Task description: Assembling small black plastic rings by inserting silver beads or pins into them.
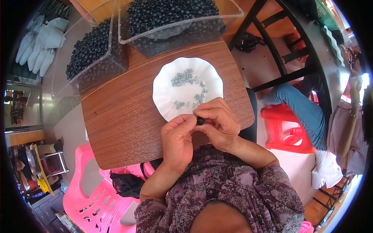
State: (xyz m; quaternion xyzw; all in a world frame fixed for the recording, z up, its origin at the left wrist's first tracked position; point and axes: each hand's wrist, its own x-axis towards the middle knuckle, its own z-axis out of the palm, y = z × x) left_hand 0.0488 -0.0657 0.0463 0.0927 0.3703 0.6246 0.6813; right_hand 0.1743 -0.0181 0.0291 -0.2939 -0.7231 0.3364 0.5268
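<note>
Between the fingertips of both hands is a small round black part with a hole (200,121), above the near rim of a white scalloped plate (163,91). My left hand (178,138) pinches it from the left. On the other side my right hand (219,124) grips it with thumb and fingers; some fingertips are hidden. Many tiny grey-green pieces (182,79) lie in loose clusters on the plate. Whether either hand also holds one of these tiny pieces cannot be made out.
Two clear plastic bins (171,31) (116,62) full of similar black parts stand at the table's far side. The brown wooden table (124,120) carries the plate. A pink chair (83,194) is at the left, a red stool (285,130) and a seated person's leg (299,110) at the right.
</note>
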